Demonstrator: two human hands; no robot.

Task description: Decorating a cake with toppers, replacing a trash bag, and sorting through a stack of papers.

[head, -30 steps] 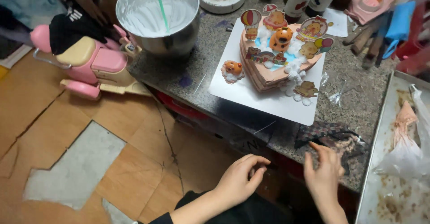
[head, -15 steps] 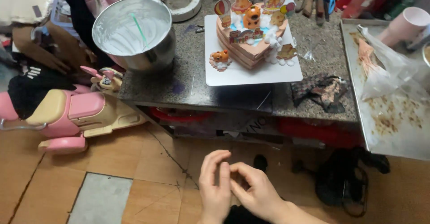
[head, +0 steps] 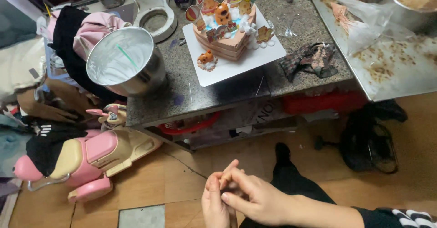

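Near the bottom edge, the left hand (head: 217, 201) and right hand (head: 255, 196) are pressed together over the wooden floor, fingers rubbing against each other; whether they pinch anything I cannot tell. Far beyond them, on the grey stone counter (head: 200, 96), stands the pink heart-shaped decorated cake (head: 224, 31) on its white square board (head: 236, 64), with the shiny steel mixing bowl (head: 125, 68) to its left.

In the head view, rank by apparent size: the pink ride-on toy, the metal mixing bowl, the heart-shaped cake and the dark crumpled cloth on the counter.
1. Pink ride-on toy, partly covered by dark clothing.
2. Metal mixing bowl.
3. Heart-shaped cake.
4. Dark crumpled cloth.
Cake and cloth look close, so their order is unsure; the toy also sits nearer the camera.
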